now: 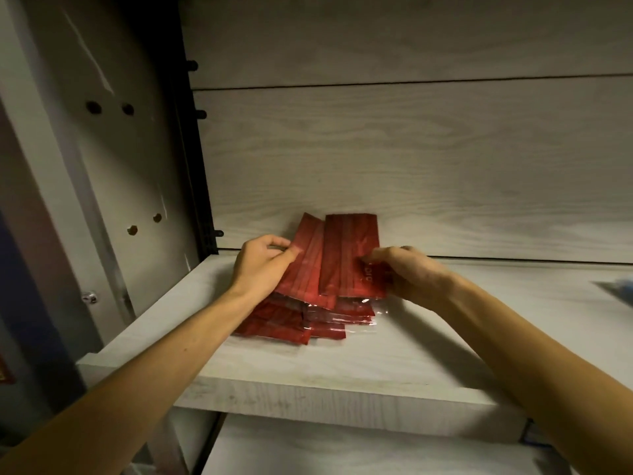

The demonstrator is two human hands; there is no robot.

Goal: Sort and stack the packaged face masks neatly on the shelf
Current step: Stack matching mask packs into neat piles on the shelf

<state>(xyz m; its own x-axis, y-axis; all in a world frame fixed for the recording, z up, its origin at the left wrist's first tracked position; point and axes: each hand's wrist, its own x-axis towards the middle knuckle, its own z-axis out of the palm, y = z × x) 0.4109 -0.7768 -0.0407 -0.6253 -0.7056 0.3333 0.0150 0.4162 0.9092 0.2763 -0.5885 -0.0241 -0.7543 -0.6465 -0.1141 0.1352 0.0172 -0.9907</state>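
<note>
Sorting looked partly done: two red packs (329, 258) were raised at the top of a loose red pile (301, 320) on the shelf (308, 371), and neither pack had yet been squared with the other. The pile sat toward the shelf's left end, nearer the back edge than the front, its lower packs fanned out and overhanging one another (clear film edges showed along the right side). What remained, by my reading, was to align those lower packs and lay the two upper ones flat on them.

Each raised pack ran with its long axis from the front edge toward the back edge; the right one stood nearly straight, while the left one leaned, its far end tipped toward the left.

The left hand (260, 265) pinched the left pack's left edge, thumb and fingers closed on it. The right hand (407, 272) gripped the right pack's right side, fingers curled over it.

Something bluish (616, 289) lay at the shelf's right end, too blurred to identify.
</note>
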